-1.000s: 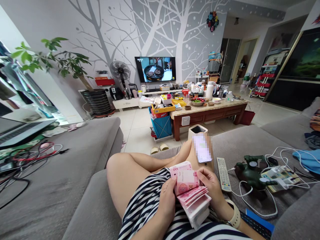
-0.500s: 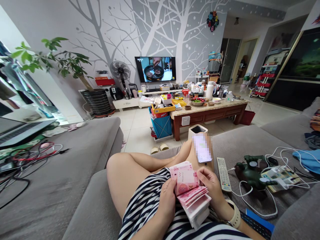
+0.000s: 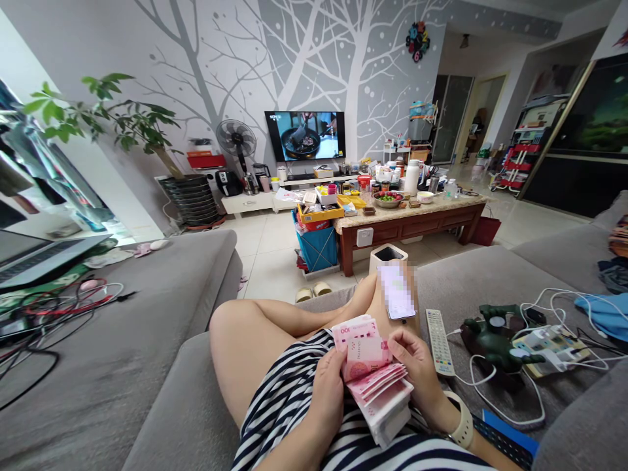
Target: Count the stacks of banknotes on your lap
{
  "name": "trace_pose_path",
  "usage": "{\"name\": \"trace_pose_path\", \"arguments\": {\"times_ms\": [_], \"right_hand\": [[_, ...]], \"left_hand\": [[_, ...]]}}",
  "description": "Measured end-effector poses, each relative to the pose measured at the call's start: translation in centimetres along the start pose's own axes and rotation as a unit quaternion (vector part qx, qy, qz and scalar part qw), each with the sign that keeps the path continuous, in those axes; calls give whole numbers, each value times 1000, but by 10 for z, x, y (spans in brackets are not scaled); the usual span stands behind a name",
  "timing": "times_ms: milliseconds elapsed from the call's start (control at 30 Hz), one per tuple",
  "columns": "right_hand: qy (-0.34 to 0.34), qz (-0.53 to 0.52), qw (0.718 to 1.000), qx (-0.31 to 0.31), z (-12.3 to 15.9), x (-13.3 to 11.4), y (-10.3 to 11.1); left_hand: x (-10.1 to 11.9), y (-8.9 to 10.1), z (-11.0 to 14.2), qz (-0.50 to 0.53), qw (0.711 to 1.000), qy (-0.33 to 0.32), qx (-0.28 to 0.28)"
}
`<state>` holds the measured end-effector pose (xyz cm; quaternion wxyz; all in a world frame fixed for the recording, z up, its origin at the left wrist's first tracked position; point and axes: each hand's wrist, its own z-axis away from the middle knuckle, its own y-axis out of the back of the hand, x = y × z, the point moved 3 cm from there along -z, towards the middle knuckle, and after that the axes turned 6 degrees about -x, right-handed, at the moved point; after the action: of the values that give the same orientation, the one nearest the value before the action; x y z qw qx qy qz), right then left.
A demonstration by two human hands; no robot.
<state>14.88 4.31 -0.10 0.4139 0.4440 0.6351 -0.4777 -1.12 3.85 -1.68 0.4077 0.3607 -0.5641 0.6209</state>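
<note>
Here, banknotes (image 3: 367, 361): above the hem of my striped clothing (image 3: 282, 386).
Left hand (image 3: 328, 389): fingers grip their left edge.
Right hand (image 3: 417, 367): fingers pinch their right edge.
Phone (image 3: 398, 299): on my leg (image 3: 373, 309).
Remote (image 3: 439, 343): on the sofa (image 3: 466, 278), in from its front edge.

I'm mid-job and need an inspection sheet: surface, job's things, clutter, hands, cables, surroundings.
Surface: striped garment on the lap of a person seated on a grey sofa.
Job's things: pink banknotes marked 100, bundled, partly folded.
Clutter: phone beyond the notes; remote control on the sofa at right.
Hands: left hand grips the notes' left side; right hand is at their right edge, grip unclear.
Cables: white cables loop near a power strip at right; tangled cables at left.
Surroundings: crowded table, lit television, fan.
</note>
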Motion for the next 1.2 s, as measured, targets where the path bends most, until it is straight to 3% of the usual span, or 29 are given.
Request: {"name": "trace_pose_path", "arguments": {"times_ms": [367,567,700,1033,1200], "right_hand": [[-2,-6,1000,-3,2,0,0],[-2,2,1000,-29,1,0,-2],[-14,-7,1000,-10,-2,5,0],[-29,-23,999,30,-7,13,4],[-35,11,999,-1,-8,11,1]], "left_hand": [[4,-4,1,-9,1000,-10,0],[2,-6,5,58,998,17,-6],[-4,-4,4,86,995,38,-19],[1,-9,10,64,997,45,-24],[4,-12,12,57,997,42,-15]]}}
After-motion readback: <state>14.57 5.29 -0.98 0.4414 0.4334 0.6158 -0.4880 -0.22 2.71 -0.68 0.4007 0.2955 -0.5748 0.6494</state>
